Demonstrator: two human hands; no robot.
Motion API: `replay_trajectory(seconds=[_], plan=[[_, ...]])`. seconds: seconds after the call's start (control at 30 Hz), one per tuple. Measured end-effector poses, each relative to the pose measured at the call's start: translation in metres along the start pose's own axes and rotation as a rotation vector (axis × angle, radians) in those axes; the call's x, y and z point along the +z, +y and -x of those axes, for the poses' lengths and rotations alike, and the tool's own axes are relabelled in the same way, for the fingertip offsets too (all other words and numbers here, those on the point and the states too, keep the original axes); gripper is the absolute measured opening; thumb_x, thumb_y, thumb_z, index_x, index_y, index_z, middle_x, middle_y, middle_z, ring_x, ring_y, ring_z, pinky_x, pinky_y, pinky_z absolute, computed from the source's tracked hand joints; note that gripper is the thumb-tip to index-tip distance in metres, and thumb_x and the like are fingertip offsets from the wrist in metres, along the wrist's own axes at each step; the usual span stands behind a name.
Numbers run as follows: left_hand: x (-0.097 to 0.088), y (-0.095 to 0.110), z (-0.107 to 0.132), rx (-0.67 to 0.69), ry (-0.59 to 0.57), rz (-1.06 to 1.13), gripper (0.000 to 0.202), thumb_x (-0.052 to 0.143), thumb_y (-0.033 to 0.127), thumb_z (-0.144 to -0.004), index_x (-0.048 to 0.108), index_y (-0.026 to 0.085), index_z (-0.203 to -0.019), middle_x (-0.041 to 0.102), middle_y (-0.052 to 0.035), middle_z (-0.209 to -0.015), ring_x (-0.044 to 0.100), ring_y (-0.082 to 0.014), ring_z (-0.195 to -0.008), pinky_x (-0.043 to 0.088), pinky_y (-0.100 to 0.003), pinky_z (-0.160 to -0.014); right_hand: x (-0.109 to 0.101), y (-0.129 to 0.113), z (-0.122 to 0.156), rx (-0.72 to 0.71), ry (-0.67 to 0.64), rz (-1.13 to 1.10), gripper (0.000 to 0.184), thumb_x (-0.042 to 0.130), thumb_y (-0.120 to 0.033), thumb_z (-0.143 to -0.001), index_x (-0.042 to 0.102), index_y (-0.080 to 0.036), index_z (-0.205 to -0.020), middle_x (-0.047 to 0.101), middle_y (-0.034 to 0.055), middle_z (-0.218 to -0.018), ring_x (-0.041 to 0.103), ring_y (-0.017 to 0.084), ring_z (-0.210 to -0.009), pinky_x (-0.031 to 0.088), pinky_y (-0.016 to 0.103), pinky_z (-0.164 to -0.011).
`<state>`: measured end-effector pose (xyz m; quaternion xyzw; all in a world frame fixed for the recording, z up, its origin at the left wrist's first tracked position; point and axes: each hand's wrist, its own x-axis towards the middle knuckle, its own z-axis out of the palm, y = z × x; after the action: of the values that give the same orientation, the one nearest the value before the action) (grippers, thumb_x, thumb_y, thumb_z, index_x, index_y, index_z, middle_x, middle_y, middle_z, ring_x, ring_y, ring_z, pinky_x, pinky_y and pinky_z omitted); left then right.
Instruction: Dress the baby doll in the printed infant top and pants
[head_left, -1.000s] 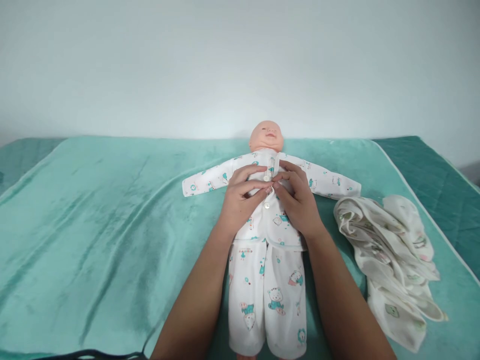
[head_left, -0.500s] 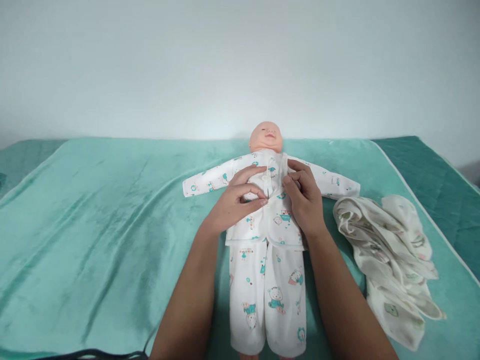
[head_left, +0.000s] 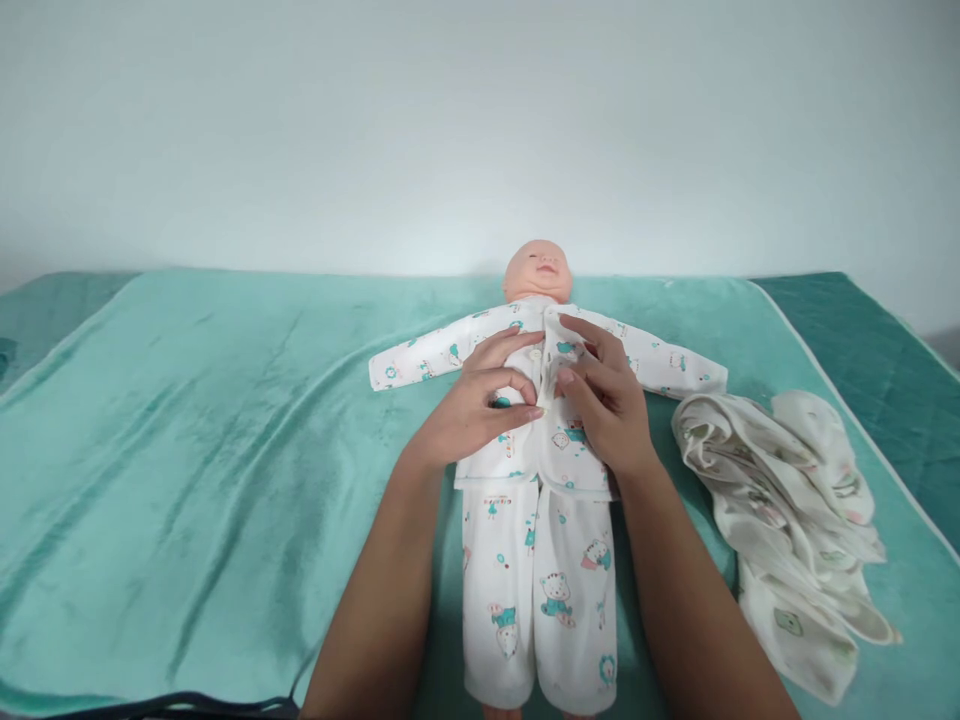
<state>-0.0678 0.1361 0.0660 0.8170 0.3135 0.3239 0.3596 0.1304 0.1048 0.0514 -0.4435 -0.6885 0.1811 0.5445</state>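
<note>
A baby doll [head_left: 538,270] lies on its back, dressed in a white printed jacket [head_left: 499,460] and matching printed trousers [head_left: 555,600]. The jacket's sleeves spread out to both sides, and small buttons run down its front opening. My left hand [head_left: 484,395] rests on the left front panel, thumb and index finger closed on the opening's edge below a button [head_left: 535,354]. On the other panel, my right hand [head_left: 606,395] has bent fingers and thumb at the edge, gripping the cloth. Its fingertips partly hide the fabric there.
A crumpled white printed cloth [head_left: 780,520] lies right of the doll. Underneath spreads a light green plush blanket [head_left: 225,450], over a darker green quilted cover [head_left: 862,380]. Behind stands a pale wall [head_left: 480,130]. A black cord [head_left: 187,702] lies at the lower left edge.
The right front panel, lifted and folded at its edge before, now lies flatter along the opening. My right fingers have shifted slightly inward; my left hand keeps its place on the jacket.
</note>
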Motion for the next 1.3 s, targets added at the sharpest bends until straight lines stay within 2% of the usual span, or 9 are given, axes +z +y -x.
replay_trajectory(seconds=[0.17,0.33,0.5,0.7,0.8,0.93,1.03,1.17,1.3], plan=[[-0.002,0.001,0.000,0.003,0.002,0.001,0.010,0.069,0.028,-0.089,0.066,0.023,-0.080,0.045,-0.0009,-0.157,0.027,-0.0303,-0.153,0.033,-0.058,-0.121,-0.003,-0.003,-0.002,-0.078,-0.131,0.085,0.027,0.058,-0.030,-0.096,0.070,-0.026,-0.073,0.056,0.0001,-0.146,0.046,0.029,-0.138,0.039,0.057,-0.114],[-0.004,0.007,0.000,-0.050,-0.016,0.027,0.015,0.067,0.010,-0.081,0.065,0.023,-0.075,0.044,0.0012,-0.158,0.025,-0.0320,-0.154,0.051,-0.054,-0.106,-0.003,-0.004,-0.003,-0.097,-0.130,0.116,0.029,0.057,-0.027,-0.096,0.070,-0.025,-0.071,0.057,0.0010,-0.145,0.048,0.028,-0.137,0.041,0.056,-0.112],[0.000,0.005,0.000,-0.022,0.025,-0.015,0.017,0.066,0.006,-0.078,0.064,0.022,-0.072,0.047,-0.0007,-0.155,0.029,-0.0312,-0.152,0.043,-0.057,-0.114,-0.003,-0.005,-0.003,-0.100,-0.146,0.121,0.029,0.058,-0.028,-0.096,0.071,-0.026,-0.070,0.057,-0.0005,-0.145,0.048,0.029,-0.137,0.042,0.056,-0.111],[0.004,0.002,0.000,-0.021,0.063,-0.006,0.016,0.066,0.007,-0.076,0.066,0.023,-0.075,0.048,-0.0027,-0.155,0.030,-0.0327,-0.152,0.049,-0.055,-0.108,-0.005,-0.005,-0.005,-0.110,-0.195,0.104,0.030,0.058,-0.028,-0.095,0.071,-0.026,-0.068,0.058,-0.0025,-0.145,0.049,0.028,-0.137,0.042,0.057,-0.112],[0.003,0.001,0.000,-0.018,0.058,0.020,0.017,0.067,0.007,-0.077,0.068,0.024,-0.075,0.048,-0.0009,-0.154,0.029,-0.0309,-0.152,0.047,-0.054,-0.111,-0.006,-0.005,-0.005,-0.109,-0.203,0.093,0.029,0.058,-0.026,-0.095,0.072,-0.027,-0.069,0.058,-0.0032,-0.144,0.048,0.028,-0.137,0.042,0.057,-0.112],[0.000,-0.003,0.001,-0.019,0.020,0.037,0.007,0.071,0.020,-0.085,0.072,0.025,-0.080,0.046,0.0014,-0.156,0.025,-0.0284,-0.154,0.031,-0.057,-0.123,-0.005,-0.004,-0.005,-0.106,-0.183,0.063,0.027,0.059,-0.025,-0.095,0.073,-0.027,-0.071,0.061,-0.0024,-0.142,0.049,0.027,-0.137,0.042,0.056,-0.112],[-0.003,-0.006,0.002,-0.002,-0.004,0.051,0.007,0.070,0.031,-0.089,0.075,0.028,-0.087,0.045,0.0021,-0.157,0.022,-0.0276,-0.155,0.027,-0.057,-0.125,-0.005,-0.005,-0.004,-0.079,-0.164,0.060,0.029,0.058,-0.026,-0.096,0.072,-0.027,-0.070,0.063,-0.0018,-0.140,0.050,0.028,-0.136,0.043,0.056,-0.112],[-0.002,-0.005,0.002,0.004,-0.031,0.027,0.008,0.068,0.032,-0.091,0.076,0.029,-0.091,0.042,0.0033,-0.159,0.020,-0.0269,-0.156,0.026,-0.056,-0.126,-0.003,-0.005,-0.004,-0.049,-0.151,0.069,0.029,0.058,-0.029,-0.097,0.071,-0.026,-0.071,0.061,0.0010,-0.141,0.050,0.028,-0.136,0.042,0.056,-0.112],[0.004,-0.001,0.000,-0.010,0.030,-0.011,0.008,0.074,0.028,-0.085,0.067,0.025,-0.088,0.044,-0.0012,-0.157,0.025,-0.0276,-0.154,0.025,-0.057,-0.125,-0.004,-0.004,-0.003,-0.025,-0.185,0.076,0.021,0.065,-0.034,-0.093,0.067,-0.024,-0.074,0.055,0.0027,-0.148,0.047,0.028,-0.139,0.041,0.055,-0.113]])
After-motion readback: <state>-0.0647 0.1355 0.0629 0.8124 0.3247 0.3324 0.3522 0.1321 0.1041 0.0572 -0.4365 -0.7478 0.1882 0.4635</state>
